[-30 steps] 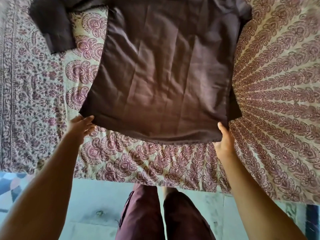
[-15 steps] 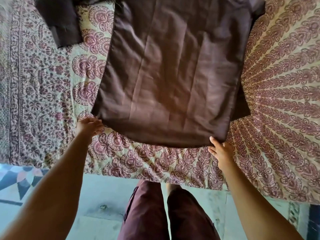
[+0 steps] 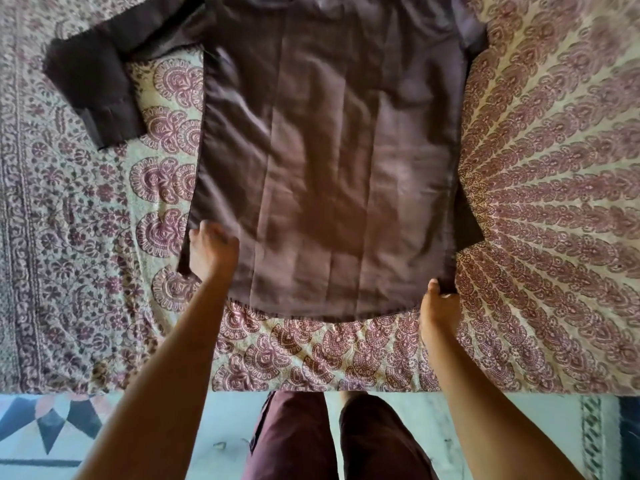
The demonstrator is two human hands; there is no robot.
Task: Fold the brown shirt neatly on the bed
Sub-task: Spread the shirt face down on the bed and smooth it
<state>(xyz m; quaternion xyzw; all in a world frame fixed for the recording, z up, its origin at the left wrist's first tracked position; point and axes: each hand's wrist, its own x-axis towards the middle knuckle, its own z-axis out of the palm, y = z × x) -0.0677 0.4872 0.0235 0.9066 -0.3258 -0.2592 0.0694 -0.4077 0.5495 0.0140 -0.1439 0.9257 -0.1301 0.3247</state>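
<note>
As left hand [image 3: 211, 251] and right hand [image 3: 438, 306] pinch hem corners, brown shirt [image 3: 329, 168] lies flat.

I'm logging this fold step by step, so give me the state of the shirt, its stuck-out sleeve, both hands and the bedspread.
brown shirt, body spread flat, lightly creased.
sleeve, stretched out to the left, not folded in.
left hand, fingers curled on the shirt's left edge near the hem.
right hand, grips the hem's right corner.
bedspread, lies smooth under the shirt.
</note>
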